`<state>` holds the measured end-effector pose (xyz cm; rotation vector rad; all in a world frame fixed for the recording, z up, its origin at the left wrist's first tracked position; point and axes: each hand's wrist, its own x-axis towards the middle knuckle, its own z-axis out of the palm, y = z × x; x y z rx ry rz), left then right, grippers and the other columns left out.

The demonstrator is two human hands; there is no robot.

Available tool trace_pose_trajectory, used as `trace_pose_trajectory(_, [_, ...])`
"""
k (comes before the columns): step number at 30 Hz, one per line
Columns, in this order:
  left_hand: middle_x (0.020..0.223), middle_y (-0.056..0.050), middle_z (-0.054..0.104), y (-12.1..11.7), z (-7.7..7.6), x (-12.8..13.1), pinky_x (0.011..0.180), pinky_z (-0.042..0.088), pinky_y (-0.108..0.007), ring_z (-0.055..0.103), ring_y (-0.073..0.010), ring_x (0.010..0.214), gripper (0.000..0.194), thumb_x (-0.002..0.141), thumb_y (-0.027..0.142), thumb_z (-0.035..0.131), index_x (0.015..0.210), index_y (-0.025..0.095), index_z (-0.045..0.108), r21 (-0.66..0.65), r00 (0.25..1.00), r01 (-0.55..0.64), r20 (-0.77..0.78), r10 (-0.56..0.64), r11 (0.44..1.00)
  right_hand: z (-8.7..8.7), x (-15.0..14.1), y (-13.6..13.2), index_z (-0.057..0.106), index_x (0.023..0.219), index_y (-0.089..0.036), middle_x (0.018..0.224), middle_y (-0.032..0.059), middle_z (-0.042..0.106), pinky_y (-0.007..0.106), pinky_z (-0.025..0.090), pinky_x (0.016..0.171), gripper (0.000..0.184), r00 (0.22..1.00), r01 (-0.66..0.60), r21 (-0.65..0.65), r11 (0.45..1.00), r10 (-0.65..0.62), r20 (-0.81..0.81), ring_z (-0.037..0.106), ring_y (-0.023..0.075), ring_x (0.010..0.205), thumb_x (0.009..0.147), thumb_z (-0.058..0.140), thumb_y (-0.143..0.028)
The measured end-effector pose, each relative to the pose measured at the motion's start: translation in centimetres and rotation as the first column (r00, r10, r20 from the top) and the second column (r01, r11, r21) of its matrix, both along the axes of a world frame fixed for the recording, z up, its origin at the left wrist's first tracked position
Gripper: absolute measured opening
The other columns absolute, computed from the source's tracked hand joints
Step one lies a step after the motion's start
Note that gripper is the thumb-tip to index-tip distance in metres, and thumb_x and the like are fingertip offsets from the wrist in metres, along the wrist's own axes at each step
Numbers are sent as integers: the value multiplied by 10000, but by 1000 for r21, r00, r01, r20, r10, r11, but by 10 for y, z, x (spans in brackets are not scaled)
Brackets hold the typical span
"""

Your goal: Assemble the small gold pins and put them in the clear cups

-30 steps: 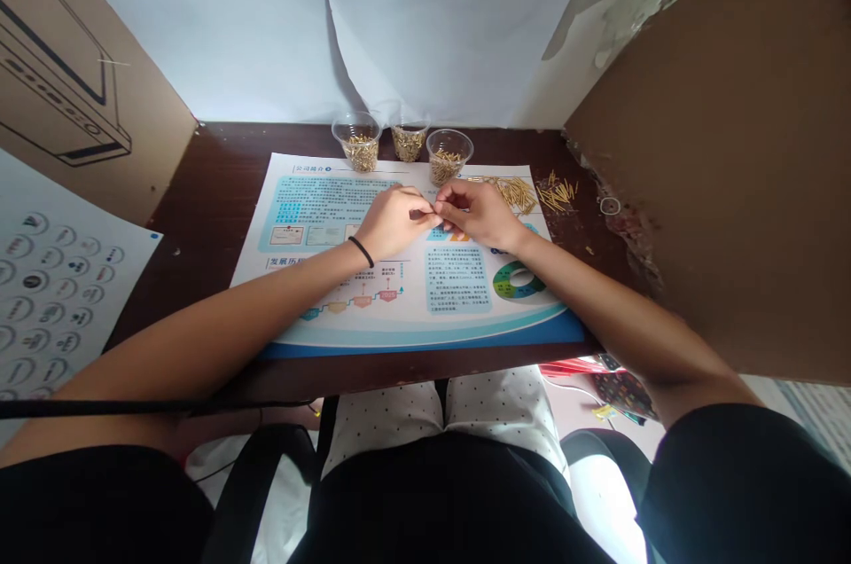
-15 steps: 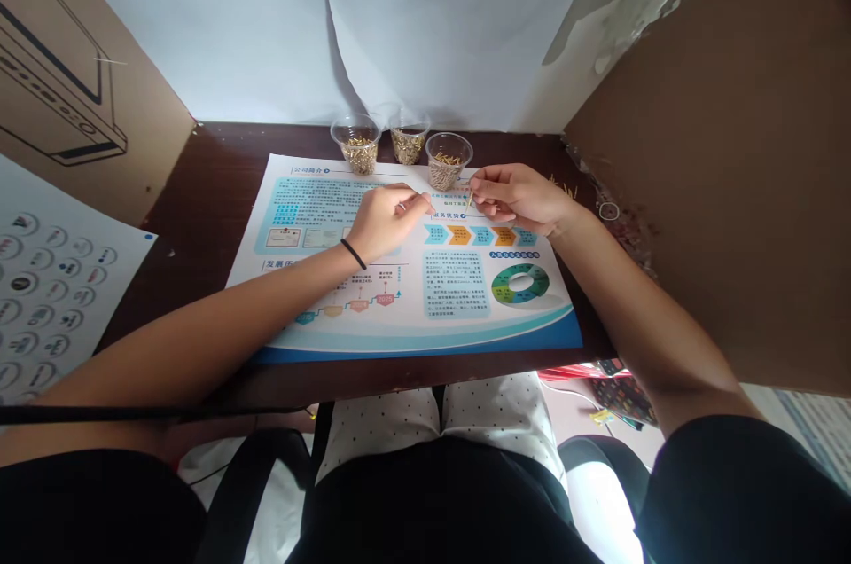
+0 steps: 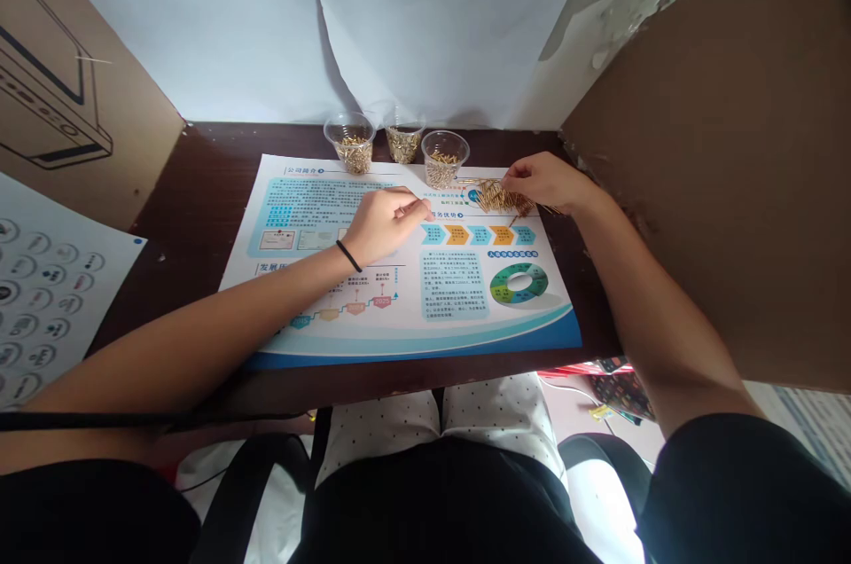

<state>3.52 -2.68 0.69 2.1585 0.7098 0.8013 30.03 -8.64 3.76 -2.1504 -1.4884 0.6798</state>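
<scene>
My left hand rests above the printed sheet, its fingers curled and thumb pressed to the fingertips. Whatever it may hold is too small to see. At the right, my right hand reaches down with fingers pinched together at the edge of a pile of thin gold pins. Its fingertips touch or nearly touch the pile; what lies between them is hidden. Just left of the pile stands a clear plastic cup part-filled with small gold pieces.
Two more clear cups, a left one and a back one, hold similar gold pieces. Cardboard walls and a white backing enclose the dark table. A sheet with round logos lies at the left.
My right hand has moved right, away from the cup's front, to the pile, uncovering much of it. The gold pin seen in its fingers earlier is no longer visible there. My left hand stays nearly still.
</scene>
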Motion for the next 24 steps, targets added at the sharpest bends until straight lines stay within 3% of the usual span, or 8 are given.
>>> trace_pose_trajectory(4, [739, -26, 703, 0, 1, 0, 596, 391, -279, 530, -110, 583, 275, 884, 248, 541, 706, 173, 736, 7, 1000, 10, -5, -10, 1000, 0, -5, 0, 660, 703, -161, 663, 60, 653, 303, 419, 577, 109, 970, 6, -17, 1000, -2, 243, 573, 175, 590, 787, 625, -221])
trace_pose_trajectory(7, [740, -25, 698, 1, 0, 0, 613, 403, -280, 543, -115, 608, 259, 880, 251, 548, 706, 174, 723, 20, 1000, 11, 2, -11, 1000, 4, -6, -2, 697, 753, -154, 722, 85, 685, 320, 424, 625, 156, 920, 9, 72, 997, -37, 391, 604, 209, 675, 820, 599, -254])
trace_pose_trajectory(11, [654, -15, 621, 3, -4, 1, 628, 414, -286, 525, -122, 619, 269, 848, 273, 605, 602, 165, 603, 73, 999, -36, 38, 33, 997, 25, -12, 1, 723, 848, -163, 785, 91, 716, 321, 437, 656, 241, 934, -10, 246, 969, -78, 347, 617, 211, 718, 884, 519, -285])
trace_pose_trajectory(14, [695, -21, 600, 5, -7, 1, 670, 437, -296, 534, -134, 670, 316, 809, 301, 665, 560, 170, 520, 125, 997, -32, 75, 23, 992, 48, -28, 15, 734, 952, -182, 892, 77, 735, 315, 444, 701, 253, 948, -167, 290, 942, 73, 309, 626, 205, 792, 901, 519, -306])
trace_pose_trajectory(17, [768, -43, 626, 5, -7, 1, 738, 459, -320, 563, -155, 747, 339, 840, 324, 625, 561, 174, 504, 143, 997, -5, 72, -6, 990, 64, -47, 42, 753, 975, -192, 920, 56, 736, 315, 434, 746, 208, 885, -401, 192, 896, 326, 332, 628, 217, 864, 853, 614, -287])
trace_pose_trajectory(20, [819, -63, 653, 5, -7, 0, 767, 466, -338, 577, -170, 795, 365, 891, 320, 538, 562, 176, 472, 127, 999, 10, 29, -14, 992, 62, -63, 71, 772, 881, -207, 863, 32, 735, 302, 415, 728, 153, 748, -552, -59, 832, 525, 406, 630, 200, 812, 747, 715, -160])
trace_pose_trajectory(22, [839, -70, 661, 5, -7, 1, 763, 466, -342, 582, -174, 808, 379, 902, 309, 512, 554, 177, 442, 120, 1000, 17, 5, -18, 993, 56, -70, 83, 776, 829, -220, 838, 28, 727, 309, 400, 701, 169, 696, -527, -128, 840, 512, 503, 624, 216, 815, 696, 747, -121])
trace_pose_trajectory(24, [822, -68, 654, 6, -8, 1, 748, 463, -340, 577, -170, 787, 379, 904, 297, 506, 552, 179, 426, 121, 1000, 18, -1, -18, 992, 51, -72, 88, 777, 791, -230, 795, 27, 715, 317, 391, 684, 161, 692, -490, -111, 865, 463, 554, 618, 225, 809, 673, 771, -120])
